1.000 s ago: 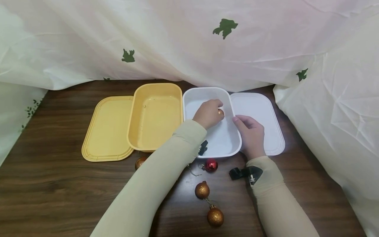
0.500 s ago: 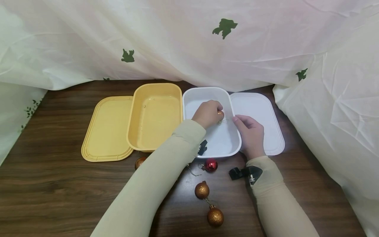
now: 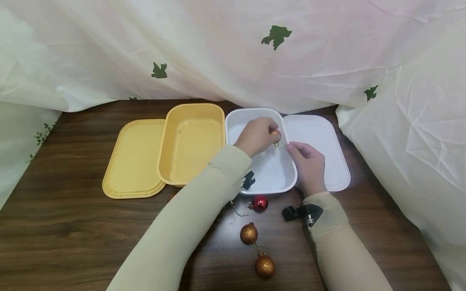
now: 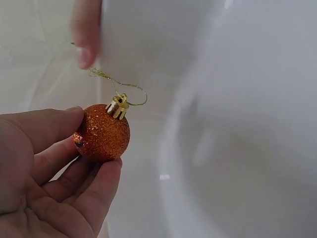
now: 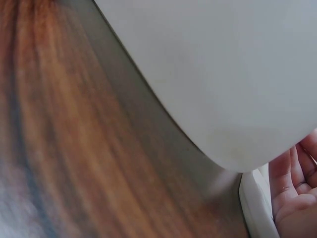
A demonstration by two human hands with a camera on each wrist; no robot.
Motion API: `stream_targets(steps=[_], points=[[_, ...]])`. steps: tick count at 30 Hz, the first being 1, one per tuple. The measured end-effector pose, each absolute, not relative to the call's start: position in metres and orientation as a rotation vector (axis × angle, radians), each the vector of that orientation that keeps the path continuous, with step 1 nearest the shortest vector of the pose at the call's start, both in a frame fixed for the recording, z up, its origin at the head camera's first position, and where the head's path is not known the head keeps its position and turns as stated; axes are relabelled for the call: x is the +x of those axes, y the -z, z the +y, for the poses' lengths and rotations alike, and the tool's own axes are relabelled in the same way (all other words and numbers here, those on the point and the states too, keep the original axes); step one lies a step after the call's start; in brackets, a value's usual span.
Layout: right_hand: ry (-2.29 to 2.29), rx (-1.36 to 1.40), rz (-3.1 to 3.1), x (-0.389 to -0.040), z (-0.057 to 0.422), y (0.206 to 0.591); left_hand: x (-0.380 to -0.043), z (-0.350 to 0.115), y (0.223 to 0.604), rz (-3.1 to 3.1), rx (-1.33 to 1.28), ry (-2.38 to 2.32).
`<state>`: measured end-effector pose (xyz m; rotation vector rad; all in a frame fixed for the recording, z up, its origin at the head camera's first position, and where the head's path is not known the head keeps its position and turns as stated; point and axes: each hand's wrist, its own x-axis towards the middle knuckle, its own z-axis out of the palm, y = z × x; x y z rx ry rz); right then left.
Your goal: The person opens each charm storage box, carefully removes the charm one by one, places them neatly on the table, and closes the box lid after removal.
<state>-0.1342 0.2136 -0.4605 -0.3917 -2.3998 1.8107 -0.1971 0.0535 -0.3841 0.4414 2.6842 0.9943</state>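
My left hand (image 3: pixel 255 136) is over the inside of the white plastic container (image 3: pixel 271 178), holding an orange glitter bauble (image 4: pixel 103 134) between thumb and fingers. The bauble has a gold cap (image 4: pixel 118 106) and a loop of gold string (image 4: pixel 141 94). My right hand (image 3: pixel 308 165) grips the container's right rim, thumb on the inner side. The string's far end lies close to the right fingertips (image 4: pixel 85 54); whether they touch it I cannot tell. In the right wrist view, the container's outer wall (image 5: pixel 223 84) hides part of the right hand.
A yellow container (image 3: pixel 191 149) and its lid (image 3: pixel 136 157) stand to the left; a white lid (image 3: pixel 327 153) lies to the right. In front are a red bauble (image 3: pixel 259 203) and two orange baubles, one nearer (image 3: pixel 265 266) than the other (image 3: pixel 249 233). My left sleeve hides others.
My left hand has lifted slightly and shifted the orange bauble toward the right rim, so its cap and string show more. My right hand has stayed at the rim.
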Motion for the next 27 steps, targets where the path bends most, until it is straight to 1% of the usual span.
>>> stream_targets(steps=[14,27], points=[[-1.824,-0.427,-2.405,-0.133,0.213,0.456,-0.181,0.045,0.367,2.653,0.512,-1.118],[-1.807,-0.426,-2.425,-0.135,0.214,0.458,-0.142,0.042,0.344,2.565,0.663,-1.276]])
